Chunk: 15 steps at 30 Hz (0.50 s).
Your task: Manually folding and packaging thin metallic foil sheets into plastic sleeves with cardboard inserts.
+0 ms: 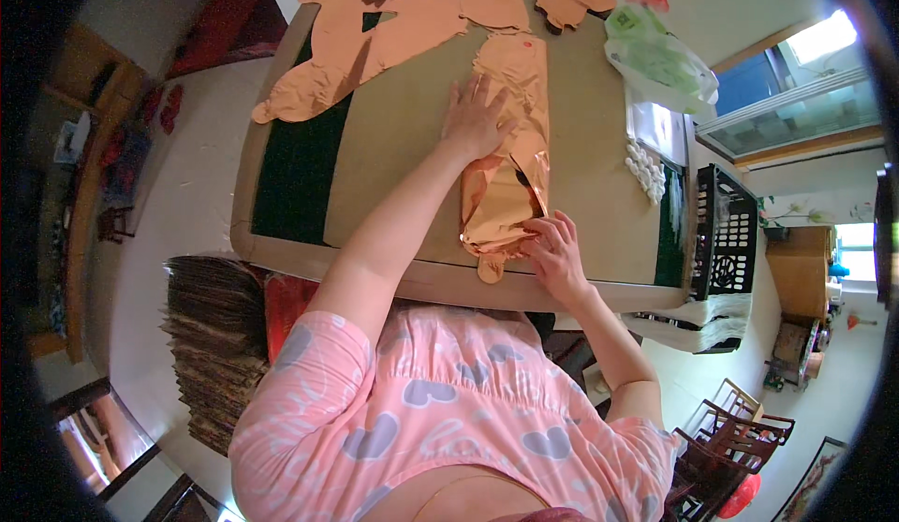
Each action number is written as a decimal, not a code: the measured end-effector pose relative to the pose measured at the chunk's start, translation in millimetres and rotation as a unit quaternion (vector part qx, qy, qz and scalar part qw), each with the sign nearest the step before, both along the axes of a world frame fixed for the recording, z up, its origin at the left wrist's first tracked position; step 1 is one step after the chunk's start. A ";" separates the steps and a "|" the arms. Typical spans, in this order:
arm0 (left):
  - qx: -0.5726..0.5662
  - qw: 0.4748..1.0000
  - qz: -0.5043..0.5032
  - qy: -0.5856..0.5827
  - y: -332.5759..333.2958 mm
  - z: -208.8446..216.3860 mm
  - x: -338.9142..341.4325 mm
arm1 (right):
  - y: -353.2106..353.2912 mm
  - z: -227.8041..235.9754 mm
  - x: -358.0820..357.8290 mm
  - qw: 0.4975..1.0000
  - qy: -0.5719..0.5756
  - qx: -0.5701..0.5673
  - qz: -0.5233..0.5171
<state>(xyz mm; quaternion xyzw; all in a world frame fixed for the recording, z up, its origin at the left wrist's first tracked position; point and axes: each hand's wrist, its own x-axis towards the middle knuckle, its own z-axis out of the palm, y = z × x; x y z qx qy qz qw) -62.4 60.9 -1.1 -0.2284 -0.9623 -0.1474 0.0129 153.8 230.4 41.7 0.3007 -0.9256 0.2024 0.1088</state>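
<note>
A flat, shiny rose-gold foil balloon (524,101) lies lengthwise before me on a tan sheet (403,166), folded into a long, creased strip. My left hand (476,121) rests on its upper part, palm down with the fingers spread. Near the table's front edge, my right hand (557,252) has its fingers closed on the balloon's lower right edge. A dark gap shows between the foil layers just above those fingers. At the near end, a small rounded foil tab (491,267) sticks out.
More flat rose-gold foil balloons (412,28) lie across the far side. At the right are a green-and-white plastic bag (655,58), small white pieces (645,172) and a black crate (726,227). White strands (707,321) hang nearby. A tall layered stack (213,344) stands left of me.
</note>
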 end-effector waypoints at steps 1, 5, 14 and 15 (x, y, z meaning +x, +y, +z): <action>0.002 1.000 -0.002 0.001 -0.4 -0.4 0.0 | 1.8 -2.8 0.5 1.000 0.003 -0.004 -0.003; 0.000 1.000 -0.005 0.005 -0.5 -0.3 -0.2 | -3.9 -4.5 -0.8 0.998 0.005 -0.002 -0.062; -0.004 1.000 -0.005 0.020 -1.4 1.9 1.1 | -22.9 -7.2 -5.0 0.999 0.006 -0.004 -0.038; -0.005 1.000 -0.004 0.020 -1.3 3.0 1.2 | -24.2 -7.3 -4.6 0.999 -0.002 -0.020 -0.033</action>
